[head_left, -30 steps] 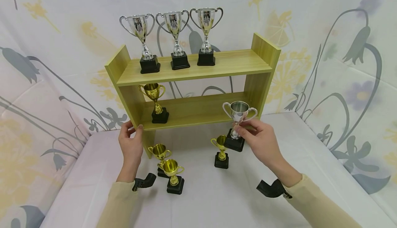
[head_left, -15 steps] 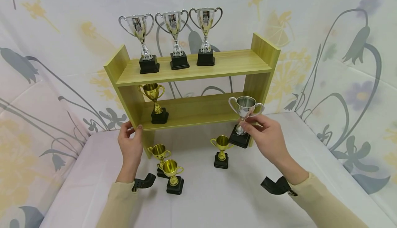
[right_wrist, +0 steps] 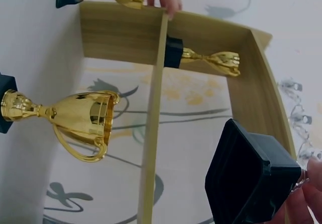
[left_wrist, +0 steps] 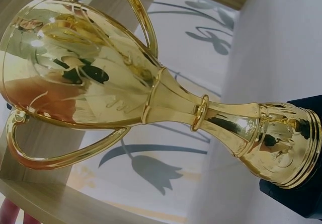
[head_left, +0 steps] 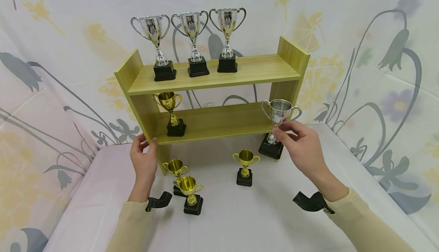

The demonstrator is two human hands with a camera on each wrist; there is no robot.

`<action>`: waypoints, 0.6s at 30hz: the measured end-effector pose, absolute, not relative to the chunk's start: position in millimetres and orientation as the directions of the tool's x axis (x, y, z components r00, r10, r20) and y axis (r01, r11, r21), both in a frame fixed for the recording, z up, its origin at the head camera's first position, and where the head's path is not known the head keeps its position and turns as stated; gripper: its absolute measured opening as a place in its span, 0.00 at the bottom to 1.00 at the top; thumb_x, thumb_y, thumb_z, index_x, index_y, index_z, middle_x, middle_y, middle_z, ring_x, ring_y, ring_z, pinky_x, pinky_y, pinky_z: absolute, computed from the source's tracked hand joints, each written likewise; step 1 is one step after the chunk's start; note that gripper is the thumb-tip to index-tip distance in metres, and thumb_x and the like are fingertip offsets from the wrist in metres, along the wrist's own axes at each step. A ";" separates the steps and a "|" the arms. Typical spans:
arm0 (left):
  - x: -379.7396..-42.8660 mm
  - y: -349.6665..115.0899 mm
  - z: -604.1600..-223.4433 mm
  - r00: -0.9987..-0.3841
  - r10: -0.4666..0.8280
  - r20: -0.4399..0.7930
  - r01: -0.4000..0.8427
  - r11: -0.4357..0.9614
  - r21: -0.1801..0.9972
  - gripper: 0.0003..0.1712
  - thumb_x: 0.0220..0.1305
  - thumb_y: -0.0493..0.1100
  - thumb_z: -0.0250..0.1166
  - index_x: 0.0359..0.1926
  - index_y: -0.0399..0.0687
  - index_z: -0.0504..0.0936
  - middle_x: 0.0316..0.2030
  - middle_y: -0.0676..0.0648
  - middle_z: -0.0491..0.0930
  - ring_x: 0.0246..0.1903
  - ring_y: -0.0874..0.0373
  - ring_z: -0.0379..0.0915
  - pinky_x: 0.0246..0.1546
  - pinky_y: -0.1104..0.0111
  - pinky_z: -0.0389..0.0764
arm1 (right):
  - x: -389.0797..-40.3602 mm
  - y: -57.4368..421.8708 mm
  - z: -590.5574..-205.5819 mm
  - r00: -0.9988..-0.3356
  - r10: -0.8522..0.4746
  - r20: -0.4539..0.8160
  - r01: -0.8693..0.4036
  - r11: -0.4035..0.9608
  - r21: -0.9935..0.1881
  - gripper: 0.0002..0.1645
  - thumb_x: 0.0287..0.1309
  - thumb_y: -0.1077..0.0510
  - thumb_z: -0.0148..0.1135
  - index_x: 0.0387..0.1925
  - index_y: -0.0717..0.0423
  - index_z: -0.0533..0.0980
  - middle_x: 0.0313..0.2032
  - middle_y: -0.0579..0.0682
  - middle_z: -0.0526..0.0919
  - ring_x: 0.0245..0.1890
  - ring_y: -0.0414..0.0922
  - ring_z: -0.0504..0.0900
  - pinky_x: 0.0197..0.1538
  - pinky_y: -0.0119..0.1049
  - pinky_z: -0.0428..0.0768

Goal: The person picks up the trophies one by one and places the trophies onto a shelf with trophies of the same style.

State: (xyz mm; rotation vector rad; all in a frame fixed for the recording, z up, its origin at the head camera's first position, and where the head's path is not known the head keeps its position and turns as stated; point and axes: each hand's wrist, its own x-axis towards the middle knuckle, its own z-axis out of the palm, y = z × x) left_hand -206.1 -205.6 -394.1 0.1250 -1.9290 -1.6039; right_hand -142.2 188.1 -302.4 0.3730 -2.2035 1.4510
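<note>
My right hand (head_left: 305,149) pinches a silver trophy cup (head_left: 279,111) by its stem, at the right end of the wooden shelf (head_left: 216,124). The cup tilts a little, and its black base (right_wrist: 246,178) shows from below in the right wrist view. At the shelf's lower left corner, my left hand (head_left: 144,164) grips the side panel, thumb in front and fingers round the outer side. A gold trophy cup (head_left: 169,101) stands on the middle board near that corner. Another gold trophy cup (left_wrist: 80,63) fills most of the left wrist view.
Three silver trophy cups (head_left: 228,19) stand in a row on the top board. On the white tablecloth (head_left: 226,221), two gold cups (head_left: 188,186) stand at the left and one gold cup (head_left: 245,157) nearer the right. A patterned cloth hangs behind.
My right hand has carried the silver trophy cup to the right and slightly up, away from the gold cup on the tablecloth. My left hand has stayed on the shelf.
</note>
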 end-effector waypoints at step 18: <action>-205.3 -204.9 -393.3 -0.807 -0.444 0.389 0.296 0.266 0.917 0.18 0.72 0.41 0.58 0.59 0.41 0.76 0.47 0.56 0.72 0.47 0.62 0.68 0.45 0.71 0.76 | -143.9 199.1 -287.3 -0.807 0.115 0.579 -0.499 0.391 -0.773 0.06 0.64 0.63 0.65 0.39 0.64 0.80 0.38 0.48 0.85 0.39 0.36 0.83 0.47 0.26 0.78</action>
